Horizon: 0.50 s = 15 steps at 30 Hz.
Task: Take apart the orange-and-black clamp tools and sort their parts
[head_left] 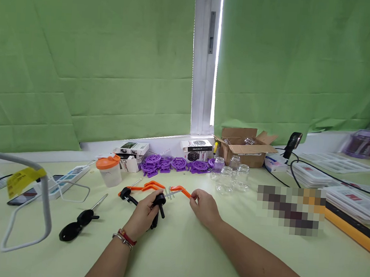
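Note:
My left hand (142, 215) is closed around a black plastic part (160, 199) with a thin metal rod pointing right. My right hand (205, 207) pinches the end of a bent orange handle (182, 190), whose other end lies close to the rod's tip. Whether rod and handle touch, I cannot tell. Behind my left hand, more orange handles (151, 185) lie on the table beside another black part with a rod (125, 193). To the left rests a black piece with a round base (71, 231) and a metal rod.
Purple plastic parts (178, 164), small boxes (197, 145) and clear glass jars (226, 176) line the back. An open carton (243, 149) stands behind the jars. An orange-lidded cup (109, 172), a power strip (73, 176) and a white wire frame (48, 213) occupy the left; paper stacks (353, 203) the right.

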Motion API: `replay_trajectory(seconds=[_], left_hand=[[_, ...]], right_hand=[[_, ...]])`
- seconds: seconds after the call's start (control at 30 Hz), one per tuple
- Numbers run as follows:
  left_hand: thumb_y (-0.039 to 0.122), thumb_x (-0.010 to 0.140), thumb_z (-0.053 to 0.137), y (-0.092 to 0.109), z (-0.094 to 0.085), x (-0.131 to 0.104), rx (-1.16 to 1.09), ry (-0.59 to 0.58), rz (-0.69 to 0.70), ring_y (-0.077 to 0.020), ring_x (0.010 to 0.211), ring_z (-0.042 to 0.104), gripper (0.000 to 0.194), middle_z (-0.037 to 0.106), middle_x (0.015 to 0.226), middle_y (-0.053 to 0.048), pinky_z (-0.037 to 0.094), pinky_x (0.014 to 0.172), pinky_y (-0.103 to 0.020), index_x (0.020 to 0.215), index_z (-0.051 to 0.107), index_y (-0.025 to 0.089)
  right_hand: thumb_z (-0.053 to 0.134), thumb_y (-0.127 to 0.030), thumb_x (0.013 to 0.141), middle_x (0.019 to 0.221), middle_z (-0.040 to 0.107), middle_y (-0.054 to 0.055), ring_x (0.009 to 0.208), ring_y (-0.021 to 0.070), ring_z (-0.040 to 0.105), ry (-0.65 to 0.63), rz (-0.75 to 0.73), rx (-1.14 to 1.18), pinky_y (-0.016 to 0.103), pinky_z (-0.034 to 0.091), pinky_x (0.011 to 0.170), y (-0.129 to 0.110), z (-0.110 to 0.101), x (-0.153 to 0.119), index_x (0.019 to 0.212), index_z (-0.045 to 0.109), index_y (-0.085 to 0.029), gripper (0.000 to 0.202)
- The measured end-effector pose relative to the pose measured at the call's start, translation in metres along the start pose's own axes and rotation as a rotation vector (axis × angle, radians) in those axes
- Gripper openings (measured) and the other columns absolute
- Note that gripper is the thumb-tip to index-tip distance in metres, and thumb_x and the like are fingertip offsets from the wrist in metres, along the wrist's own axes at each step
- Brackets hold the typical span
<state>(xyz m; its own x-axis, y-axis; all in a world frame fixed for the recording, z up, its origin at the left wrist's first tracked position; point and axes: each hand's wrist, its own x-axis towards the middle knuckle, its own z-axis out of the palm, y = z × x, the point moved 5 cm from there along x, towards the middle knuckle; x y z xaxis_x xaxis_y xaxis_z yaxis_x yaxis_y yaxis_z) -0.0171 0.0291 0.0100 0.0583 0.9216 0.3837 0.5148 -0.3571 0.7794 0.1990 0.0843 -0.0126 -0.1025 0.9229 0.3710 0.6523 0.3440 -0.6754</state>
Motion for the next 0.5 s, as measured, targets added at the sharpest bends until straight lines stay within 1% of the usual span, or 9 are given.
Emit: replay_trajectory(seconds=[0.1, 0.2, 0.4, 0.5], left_hand=[[0.016, 0.076, 0.048, -0.003, 0.002, 0.000, -0.002, -0.029, -0.002, -0.0207, 0.099, 0.059, 0.048, 0.063, 0.111, -0.008, 0.046, 0.089, -0.036, 0.124, 0.051, 0.020], [0.014, 0.075, 0.049, -0.005, 0.002, 0.001, -0.025, -0.007, 0.000, -0.0211, 0.101, 0.058, 0.046, 0.061, 0.113, -0.008, 0.046, 0.087, -0.035, 0.121, 0.052, 0.020], [0.011, 0.074, 0.048, 0.004, 0.009, 0.001, -0.067, -0.031, 0.002, -0.0189, 0.092, 0.060, 0.036, 0.062, 0.100, -0.006, 0.047, 0.081, -0.033, 0.108, 0.053, 0.020], [0.012, 0.074, 0.049, 0.002, 0.011, 0.002, -0.110, -0.024, -0.029, -0.0182, 0.087, 0.061, 0.031, 0.063, 0.094, -0.004, 0.047, 0.079, -0.032, 0.104, 0.051, 0.020]], right_hand=[[0.050, -0.018, 0.075, 0.075, 0.063, 0.001, 0.062, 0.0131, 0.052, -0.002, -0.021, 0.001, 0.024, 0.034, 0.057, -0.005, 0.001, -0.003, 0.074, 0.059, -0.020, 0.010], [0.049, -0.019, 0.075, 0.074, 0.063, 0.000, 0.061, 0.0127, 0.052, -0.008, -0.027, 0.009, 0.024, 0.034, 0.057, -0.009, 0.002, -0.007, 0.074, 0.059, -0.020, 0.010], [0.048, -0.020, 0.076, 0.068, 0.060, -0.001, 0.055, 0.0111, 0.047, -0.009, -0.042, 0.019, 0.023, 0.031, 0.052, -0.016, 0.004, -0.012, 0.074, 0.058, -0.020, 0.011], [0.048, -0.020, 0.077, 0.068, 0.059, -0.001, 0.055, 0.0111, 0.047, -0.006, -0.070, 0.022, 0.023, 0.032, 0.052, -0.020, 0.004, -0.014, 0.074, 0.058, -0.020, 0.010]])
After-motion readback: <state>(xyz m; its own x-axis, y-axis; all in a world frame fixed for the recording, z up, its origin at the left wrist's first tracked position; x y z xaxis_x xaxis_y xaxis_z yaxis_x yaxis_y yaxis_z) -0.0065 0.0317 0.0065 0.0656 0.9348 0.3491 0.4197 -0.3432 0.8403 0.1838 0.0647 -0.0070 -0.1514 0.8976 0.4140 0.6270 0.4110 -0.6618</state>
